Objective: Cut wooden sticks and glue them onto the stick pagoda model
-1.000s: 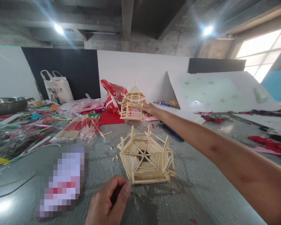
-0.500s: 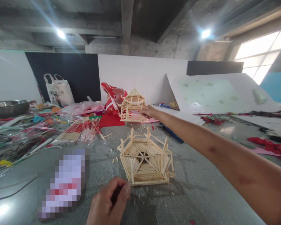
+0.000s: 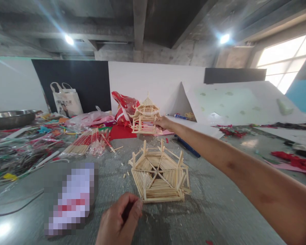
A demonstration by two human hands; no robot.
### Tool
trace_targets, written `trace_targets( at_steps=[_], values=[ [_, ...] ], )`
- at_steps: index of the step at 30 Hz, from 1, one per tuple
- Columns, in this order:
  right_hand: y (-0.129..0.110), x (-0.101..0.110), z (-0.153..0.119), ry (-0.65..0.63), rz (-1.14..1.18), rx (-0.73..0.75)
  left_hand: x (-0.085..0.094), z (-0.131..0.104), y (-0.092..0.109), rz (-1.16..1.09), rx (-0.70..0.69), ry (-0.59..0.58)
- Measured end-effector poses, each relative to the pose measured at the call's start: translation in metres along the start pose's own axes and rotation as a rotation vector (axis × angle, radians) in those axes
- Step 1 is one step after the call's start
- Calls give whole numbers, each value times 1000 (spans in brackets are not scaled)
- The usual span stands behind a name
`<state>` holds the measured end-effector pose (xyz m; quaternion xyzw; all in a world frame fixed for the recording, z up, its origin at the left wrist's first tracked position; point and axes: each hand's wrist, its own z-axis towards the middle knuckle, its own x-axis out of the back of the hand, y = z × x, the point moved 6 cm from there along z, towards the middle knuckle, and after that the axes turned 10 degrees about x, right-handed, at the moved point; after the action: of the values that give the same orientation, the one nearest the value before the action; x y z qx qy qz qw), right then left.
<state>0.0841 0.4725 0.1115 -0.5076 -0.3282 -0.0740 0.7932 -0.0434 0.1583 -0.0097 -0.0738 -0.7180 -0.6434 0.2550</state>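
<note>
OK so closest to the camera is the left hand (image 3: 118, 217), low on the grey surface (image 3: 173, 224). Thumb and forefinger are drawn close together, tips right at the near left corner of a six-sided stick base (image 3: 163, 197). Can't tell if they're actually pinching a stick there, the fingers hide it. Left of that hand there's a pixelated pale purple and red thing (image 3: 72, 200), no idea what it is.

The base sits just beyond and to the right of the left hand, lying flat, with short posts sticking up around the rim, spokes meeting in the middle and a dark gap there. A few stick offcuts (image 3: 124, 176) lie just off its left side.

Farther out, a long dark blue thing (image 3: 187, 146) lies below the right forearm. Well left of the right hand are red-and-tan stick bundles (image 3: 79, 144) in clear plastic.

The right hand (image 3: 163, 123) is stretched way out past the base, fingers folded onto the right side of a stick pavilion (image 3: 148, 109). That one stands upright with a pointed roof, directly left of the hand. Behind it, farther left of the hand, is a shiny red bag (image 3: 126, 107), and well beyond that a white tote bag (image 3: 68, 102).
</note>
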Motion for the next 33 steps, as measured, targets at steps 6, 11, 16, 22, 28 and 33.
trace_targets(
  at_steps=[6, 11, 16, 22, 28, 33],
  values=[
    [3, 0, -1, -2, -21, -17, -1, 1, -1, 5, -19, -6],
    [6, 0, -1, -11, -31, -23, -1, 0, -1, 5, -16, -1],
    [8, -1, -1, -31, -36, -21, 0, -2, 2, 3, -5, -18],
    [7, -1, -4, -33, -47, -27, 1, -2, 2, 4, -18, 14],
    [7, -2, -5, -36, -51, -48, 0, -2, 4, 0, -31, 6],
    [8, -1, -5, -48, -54, -45, 1, -3, 10, 40, -63, 39]
  ],
)
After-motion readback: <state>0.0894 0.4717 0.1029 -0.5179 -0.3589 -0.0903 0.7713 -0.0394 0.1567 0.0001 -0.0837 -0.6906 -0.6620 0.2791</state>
